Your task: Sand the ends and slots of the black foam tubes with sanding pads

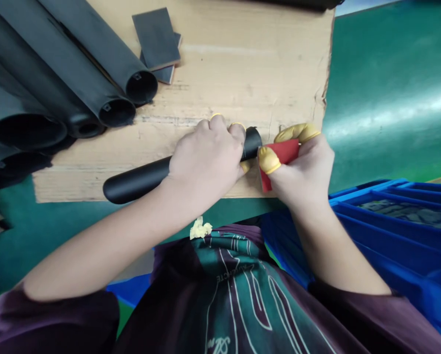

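My left hand (209,155) is wrapped over a black tube (137,181), pressing it down on the cardboard (228,83). The tube's rounded end points left, and its other end (253,140) sticks out past my fingers. Between the thumb and fingers of my right hand (303,164) is a red sanding pad (285,151), held right beside that end of the tube. Whether the pad touches the tube I cannot tell. Yellow finger cots cover fingertips on both hands.
Several larger dark tubes (91,54) lie side by side at the left, open ends towards me. Behind my left hand, dark grey pads (157,39) are stacked on the cardboard. Blue crates (397,231) stand at the lower right, beside the green tabletop (386,88).
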### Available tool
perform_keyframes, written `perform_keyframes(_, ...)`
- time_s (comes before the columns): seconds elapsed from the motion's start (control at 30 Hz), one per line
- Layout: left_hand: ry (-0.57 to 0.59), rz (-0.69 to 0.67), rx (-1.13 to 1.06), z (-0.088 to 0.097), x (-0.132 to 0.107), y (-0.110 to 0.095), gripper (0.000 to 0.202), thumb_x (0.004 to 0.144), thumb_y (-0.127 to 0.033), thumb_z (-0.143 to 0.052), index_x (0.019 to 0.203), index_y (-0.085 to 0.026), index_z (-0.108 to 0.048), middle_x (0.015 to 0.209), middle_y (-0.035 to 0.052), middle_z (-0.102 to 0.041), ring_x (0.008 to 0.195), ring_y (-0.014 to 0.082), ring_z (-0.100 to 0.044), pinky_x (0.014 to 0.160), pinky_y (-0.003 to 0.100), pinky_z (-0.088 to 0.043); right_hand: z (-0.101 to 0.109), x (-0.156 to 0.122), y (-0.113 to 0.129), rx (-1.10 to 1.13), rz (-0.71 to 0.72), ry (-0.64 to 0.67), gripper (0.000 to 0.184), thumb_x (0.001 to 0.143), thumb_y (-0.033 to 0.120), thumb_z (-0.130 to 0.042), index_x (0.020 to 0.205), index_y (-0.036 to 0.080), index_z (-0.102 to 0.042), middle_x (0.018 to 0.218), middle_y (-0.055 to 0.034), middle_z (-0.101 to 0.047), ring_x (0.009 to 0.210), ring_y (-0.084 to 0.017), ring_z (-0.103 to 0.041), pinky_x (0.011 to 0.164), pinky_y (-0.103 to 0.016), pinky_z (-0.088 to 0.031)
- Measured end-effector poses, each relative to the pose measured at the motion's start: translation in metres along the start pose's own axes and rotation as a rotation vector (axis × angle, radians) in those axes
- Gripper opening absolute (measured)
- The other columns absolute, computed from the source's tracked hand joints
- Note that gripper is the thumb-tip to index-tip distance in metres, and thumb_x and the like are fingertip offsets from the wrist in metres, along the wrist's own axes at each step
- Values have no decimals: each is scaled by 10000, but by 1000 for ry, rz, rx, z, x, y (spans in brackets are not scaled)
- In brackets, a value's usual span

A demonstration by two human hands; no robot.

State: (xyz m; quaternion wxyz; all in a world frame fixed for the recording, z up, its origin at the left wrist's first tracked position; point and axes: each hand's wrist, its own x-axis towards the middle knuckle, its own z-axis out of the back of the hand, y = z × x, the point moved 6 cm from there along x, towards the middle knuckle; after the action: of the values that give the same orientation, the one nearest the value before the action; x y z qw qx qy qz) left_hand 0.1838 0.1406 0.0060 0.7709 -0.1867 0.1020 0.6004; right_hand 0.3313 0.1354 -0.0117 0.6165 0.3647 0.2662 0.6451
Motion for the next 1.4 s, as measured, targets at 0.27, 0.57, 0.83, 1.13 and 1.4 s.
perform_keyframes(0.27, 1, 13, -27, 0, -1, 0, 398, 905, -430, -586, 1250, -231, -573, 1266, 132, -588, 1246, 401, -572, 950, 474, -527, -4, 3, -12, 71, 18, -12, 323, 839, 516, -752, 849, 261, -553, 767, 4, -628, 757, -192, -656, 670, -398, -603)
perform_keyframes(0.57, -20, -11, -8, 1, -3, 0, 390, 917, -440, -593, 1244, -227, -584, 1252, 143, -600, 1209, 382, -592, 904, 439, -541, -7, 3, -13, 135, 63, -8, 298, 835, 476, -767, 834, 261, -561, 737, 15, -612, 713, -180, -642, 643, -383, -605)
perform_keyframes(0.83, -18, 3, -19, 2, -3, 0, 416, 903, -419, -611, 1264, -214, -583, 1261, 143, -587, 1235, 384, -573, 940, 440, -525, -10, 8, -13, 126, 51, -15, 284, 829, 439, -777, 846, 258, -559, 826, -10, -639, 873, -228, -670, 752, -421, -607)
perform_keyframes(1.13, -8, 16, -58, 4, 0, 0, 424, 873, -422, -632, 1247, -226, -597, 1264, 146, -596, 1247, 422, -571, 968, 498, -519, -7, 2, -11, 103, 122, -46, 334, 793, 500, -780, 851, 277, -538, 790, -4, -596, 796, -211, -635, 699, -412, -598)
perform_keyframes(1.4, 7, 23, -33, 2, 3, 1, 464, 887, -484, -569, 1275, -232, -573, 1275, 128, -581, 1302, 433, -536, 1001, 516, -515, 24, 19, -23, 212, 158, -348, 295, 862, 533, -665, 900, 282, -515, 880, -39, -577, 862, -217, -632, 830, -426, -583)
